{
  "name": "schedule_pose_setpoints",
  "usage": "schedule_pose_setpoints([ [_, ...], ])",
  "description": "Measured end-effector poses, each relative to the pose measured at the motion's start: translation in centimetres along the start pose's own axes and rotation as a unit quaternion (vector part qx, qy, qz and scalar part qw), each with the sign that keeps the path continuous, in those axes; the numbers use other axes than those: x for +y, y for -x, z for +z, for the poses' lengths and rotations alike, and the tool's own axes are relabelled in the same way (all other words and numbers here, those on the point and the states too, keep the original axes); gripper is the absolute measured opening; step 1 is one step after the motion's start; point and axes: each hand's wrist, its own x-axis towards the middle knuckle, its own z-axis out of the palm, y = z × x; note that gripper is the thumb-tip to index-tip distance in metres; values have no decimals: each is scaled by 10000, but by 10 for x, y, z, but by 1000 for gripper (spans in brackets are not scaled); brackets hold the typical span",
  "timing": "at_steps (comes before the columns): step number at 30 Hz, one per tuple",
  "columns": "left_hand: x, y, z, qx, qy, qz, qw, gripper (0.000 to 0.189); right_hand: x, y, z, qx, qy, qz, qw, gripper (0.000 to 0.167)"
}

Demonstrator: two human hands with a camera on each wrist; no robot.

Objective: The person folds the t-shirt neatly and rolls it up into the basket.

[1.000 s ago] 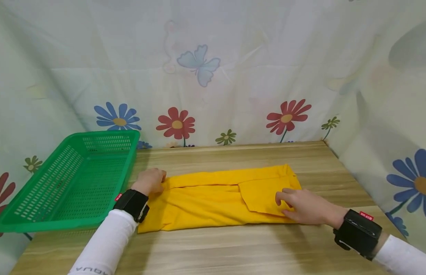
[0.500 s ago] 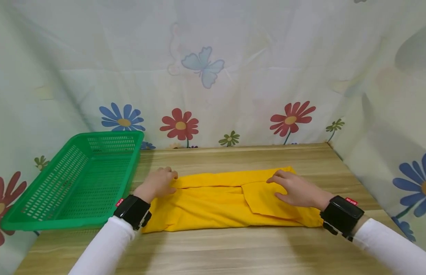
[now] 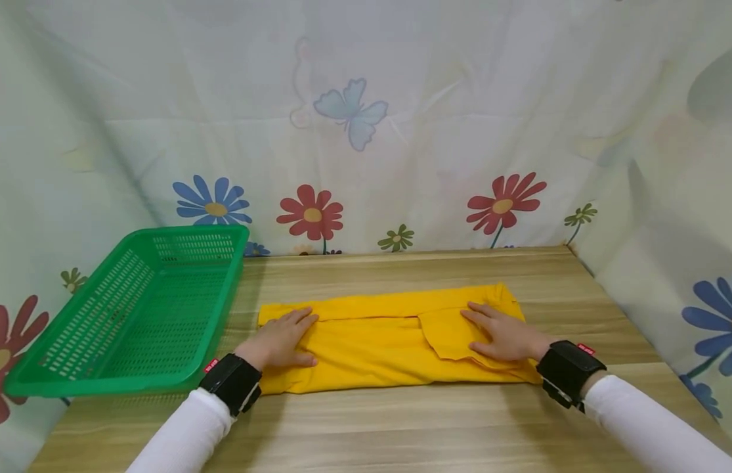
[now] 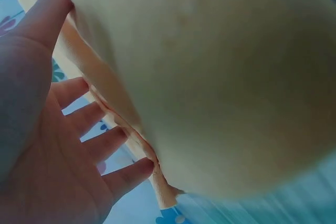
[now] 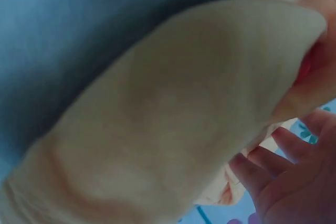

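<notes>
A yellow cloth garment (image 3: 371, 348), folded into a long strip, lies across the wooden table. Over its right part a loose flap (image 3: 445, 332) is folded. Flat on the left end of the cloth rests my left hand (image 3: 283, 339), fingers spread and fairly straight. My right hand (image 3: 503, 333) lies on the flap near the right end, its fingers stretched toward the left. In the left wrist view the fingertips (image 4: 143, 166) touch the cloth, which looks pale there. The right wrist view has the fingers (image 5: 252, 174) against the cloth's edge.
A green plastic basket (image 3: 222, 309) with perforated walls stands at the table's left side, close to my left forearm. Bare wood of the table (image 3: 395, 427) shows in front of the cloth. A flower-printed curtain (image 3: 436, 157) hangs behind and on both sides.
Both hands have come down flat onto the cloth. My left hand has shifted right, off the far left corner. My right hand went up the flap, then settled on it.
</notes>
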Motion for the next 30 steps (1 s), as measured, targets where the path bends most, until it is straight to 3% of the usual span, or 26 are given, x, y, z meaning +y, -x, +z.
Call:
schedule_pose_setpoints([
  [13,-4,-31,-4,-77,-41,-133,9999,85,28,-23,-4,-50,-154,138,9998,66],
  [18,-4,-38,-5,32,-98,-46,9999,84,31,-28,-4,-56,-138,211,9997,65],
  [22,0,-37,-5,275,-271,403,9984,76,23,-27,-4,223,99,197,9995,62],
  [27,7,-33,-2,584,-728,1271,9875,62,3,-24,-6,653,215,361,9970,58],
  [30,9,-33,3,595,-705,1408,9857,59,-5,-25,-6,601,123,594,9963,60],
])
